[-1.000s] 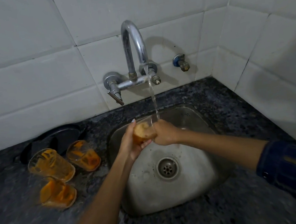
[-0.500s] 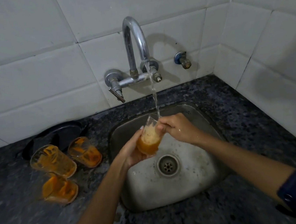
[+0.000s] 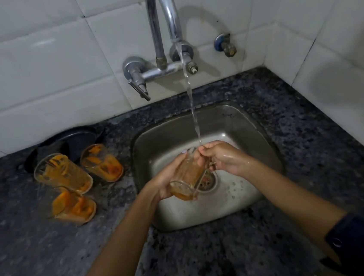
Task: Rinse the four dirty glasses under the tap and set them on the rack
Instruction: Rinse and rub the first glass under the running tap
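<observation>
My left hand (image 3: pixel 166 180) grips a glass (image 3: pixel 186 177) smeared with orange residue, tilted with its base toward me over the steel sink (image 3: pixel 155 145). My right hand (image 3: pixel 223 158) pinches the glass's rim, fingers reaching inside. Water from the chrome tap (image 3: pixel 162 25) falls onto the rim and my right fingers. Three more dirty glasses stand on the counter left of the sink: one at the back left (image 3: pixel 62 173), one at the back right (image 3: pixel 101 163) and one in front (image 3: pixel 73 206).
A dark round plate (image 3: pixel 73 138) lies behind the glasses against the white tiled wall. The speckled dark stone counter (image 3: pixel 310 124) surrounds the sink. A small valve (image 3: pixel 225 44) sticks out of the wall right of the tap. The drain (image 3: pixel 208 180) lies under the glass.
The camera has moved closer. The glass has lost most of its cloudy orange water and is tilted lower over the drain. My right fingers have moved into the rim.
</observation>
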